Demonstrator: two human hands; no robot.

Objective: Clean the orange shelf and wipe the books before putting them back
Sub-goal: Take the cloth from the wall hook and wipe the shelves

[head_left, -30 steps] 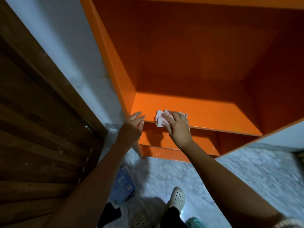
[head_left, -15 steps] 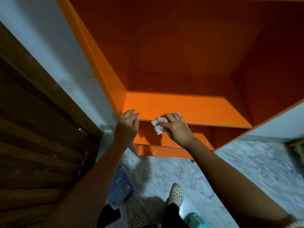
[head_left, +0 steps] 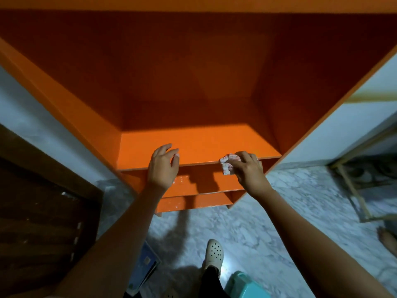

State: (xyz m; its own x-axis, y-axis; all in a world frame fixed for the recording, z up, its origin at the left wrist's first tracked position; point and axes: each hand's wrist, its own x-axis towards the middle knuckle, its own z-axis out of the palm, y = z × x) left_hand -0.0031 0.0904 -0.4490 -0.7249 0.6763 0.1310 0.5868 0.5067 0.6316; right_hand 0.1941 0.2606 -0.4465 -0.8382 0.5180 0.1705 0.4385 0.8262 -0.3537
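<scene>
The orange shelf (head_left: 199, 145) fills the upper view, its boards bare of books. My right hand (head_left: 249, 171) grips a crumpled white and pink cloth (head_left: 228, 163) and presses it on the front edge of the lit board, right of the middle. My left hand (head_left: 163, 165) rests on the same edge further left, fingers spread, holding nothing. Two lower boards show beneath the hands. A blue book (head_left: 144, 267) lies on the marble floor by my left forearm, partly hidden by it.
A dark wooden door (head_left: 40, 214) stands to the left of the shelf. A glass-and-wood frame (head_left: 363, 190) sits on the floor at right, with another person's bare foot (head_left: 387, 240) near it. A teal plastic stool (head_left: 247, 286) and my white clog (head_left: 213, 253) are below.
My right hand has slid the cloth to the right along the board's front edge. My left hand has shifted onto the edge. The view has swung to face the shelf squarely.
</scene>
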